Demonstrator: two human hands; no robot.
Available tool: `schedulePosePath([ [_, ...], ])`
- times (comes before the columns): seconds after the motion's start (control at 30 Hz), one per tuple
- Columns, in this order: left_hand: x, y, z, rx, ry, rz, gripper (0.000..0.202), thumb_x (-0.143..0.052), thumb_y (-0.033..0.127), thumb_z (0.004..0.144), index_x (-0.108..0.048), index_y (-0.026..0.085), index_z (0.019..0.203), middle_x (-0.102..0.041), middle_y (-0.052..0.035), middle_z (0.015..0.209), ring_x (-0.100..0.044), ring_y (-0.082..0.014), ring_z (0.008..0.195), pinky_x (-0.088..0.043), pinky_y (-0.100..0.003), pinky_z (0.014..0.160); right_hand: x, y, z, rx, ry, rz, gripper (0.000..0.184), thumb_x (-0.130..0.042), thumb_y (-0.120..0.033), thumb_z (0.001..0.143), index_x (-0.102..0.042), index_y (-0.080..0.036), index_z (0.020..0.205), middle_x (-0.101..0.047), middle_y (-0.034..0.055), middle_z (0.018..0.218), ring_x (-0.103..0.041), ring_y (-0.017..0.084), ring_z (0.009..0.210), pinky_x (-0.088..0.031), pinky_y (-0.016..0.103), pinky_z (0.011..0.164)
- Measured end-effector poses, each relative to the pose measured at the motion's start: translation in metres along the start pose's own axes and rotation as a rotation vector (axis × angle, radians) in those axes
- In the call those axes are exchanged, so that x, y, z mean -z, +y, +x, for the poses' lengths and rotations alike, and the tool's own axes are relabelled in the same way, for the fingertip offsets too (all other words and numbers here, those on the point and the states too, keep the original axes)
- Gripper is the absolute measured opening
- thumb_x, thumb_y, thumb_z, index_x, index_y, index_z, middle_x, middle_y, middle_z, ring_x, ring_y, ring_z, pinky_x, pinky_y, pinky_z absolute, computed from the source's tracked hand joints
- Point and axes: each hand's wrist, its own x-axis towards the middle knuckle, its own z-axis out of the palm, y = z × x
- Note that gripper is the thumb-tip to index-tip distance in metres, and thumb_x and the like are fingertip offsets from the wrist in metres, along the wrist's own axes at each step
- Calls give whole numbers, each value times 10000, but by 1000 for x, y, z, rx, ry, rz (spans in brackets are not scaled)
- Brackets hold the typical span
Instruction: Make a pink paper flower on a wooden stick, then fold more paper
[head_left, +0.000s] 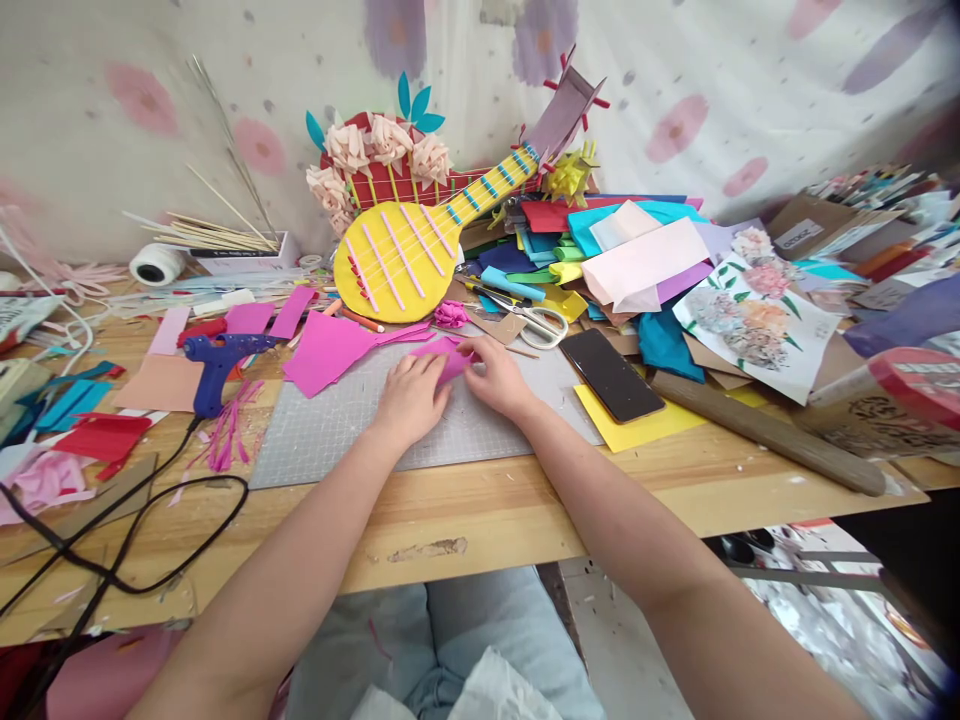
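Between my two hands is a small piece of magenta paper (453, 366), low over the grey cutting mat (315, 445). My left hand (409, 396) grips its left side, fingers close together. At the other side, my right hand (496, 378) pinches the edge between thumb and fingers. My hands partly cover the piece. Larger magenta sheets (322, 350) lie left of my hands on the mat. Just beyond my fingers sit a crumpled magenta paper flower (451, 314) and white-handled scissors (546, 328).
A yellow lute-shaped craft (394, 262) leans at the back. A blue glue gun (210, 365) stands left, its black cable (150, 490) looping over the table. To the right are a phone (613, 375) on yellow paper, a wooden stick (765, 430) and heaped coloured paper (645, 255).
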Motion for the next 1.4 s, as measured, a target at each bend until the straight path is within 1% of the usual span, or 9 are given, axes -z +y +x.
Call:
schedulePosePath([
  [0.13, 7, -23, 4, 73, 120, -105, 293, -445, 199, 814, -593, 177, 1065, -624, -53, 1078, -508, -209, 1005, -391, -345, 914, -2, -4, -2, 84, -179, -43, 290, -497, -116, 678, -569, -193, 949, -609, 43, 962, -518, 171, 885, -395, 327, 848],
  [0.3, -3, -41, 6, -39, 3, -141, 256, -580, 342, 747, -629, 200, 955, -605, -51, 1040, -486, -217, 1013, -389, -351, 908, -4, -5, -2, 80, -188, -79, 228, -582, -228, 715, -598, -188, 939, -619, 49, 917, -512, 186, 905, -376, 337, 863],
  [0.4, -12, -39, 12, 29, 42, -123, 213, -555, 346, 769, -632, 199, 902, -598, -59, 962, -485, -218, 977, -393, -358, 881, -6, -4, -1, 64, -171, -100, 281, -616, -273, 706, -598, -176, 969, -609, 63, 934, -504, 204, 938, -379, 350, 872],
  [0.53, -16, -31, 16, 69, 100, -165, 199, -537, 351, 787, -642, 187, 829, -596, -62, 924, -482, -207, 940, -402, -340, 861, -12, -5, 0, 23, -99, -92, 305, -539, -167, 727, -575, -183, 1029, -573, 75, 1068, -505, 196, 990, -397, 335, 863],
  [0.7, -11, -30, 14, 70, 107, -232, 256, -485, 385, 818, -650, 189, 805, -603, -55, 939, -492, -196, 954, -393, -339, 894, -14, -4, 2, -92, -103, -91, 176, -465, -108, 731, -606, -201, 783, -605, 40, 933, -547, 175, 845, -425, 307, 755],
  [0.87, -3, -38, 9, 135, 123, -215, 102, -556, 250, 751, -642, 201, 775, -600, -41, 875, -495, -196, 926, -403, -341, 867, -7, 2, 2, -34, -141, -76, 167, -474, -80, 692, -594, -193, 723, -613, 28, 842, -540, 165, 832, -412, 293, 764],
  [1.17, -6, -38, 7, 122, 37, -217, 89, -570, 219, 699, -652, 201, 729, -588, -33, 818, -510, -196, 882, -402, -345, 852, -7, -8, -3, -26, -212, 22, 115, -571, -196, 724, -592, -198, 837, -633, 10, 840, -542, 133, 748, -411, 261, 698],
  [1.33, -7, -39, 8, 177, 50, -227, 101, -559, 212, 684, -650, 198, 724, -610, -36, 838, -518, -203, 902, -407, -349, 862, -19, -10, 0, -248, -156, 26, 162, -555, -242, 752, -582, -208, 908, -626, -2, 745, -556, 136, 668, -409, 271, 625],
  [1.4, -7, -39, 8, 193, 56, -223, 99, -553, 224, 686, -644, 194, 711, -618, -37, 842, -521, -203, 901, -409, -351, 865, -22, -9, 1, -269, -139, 6, 217, -540, -233, 748, -564, -211, 963, -623, -5, 731, -563, 144, 675, -409, 276, 619],
])
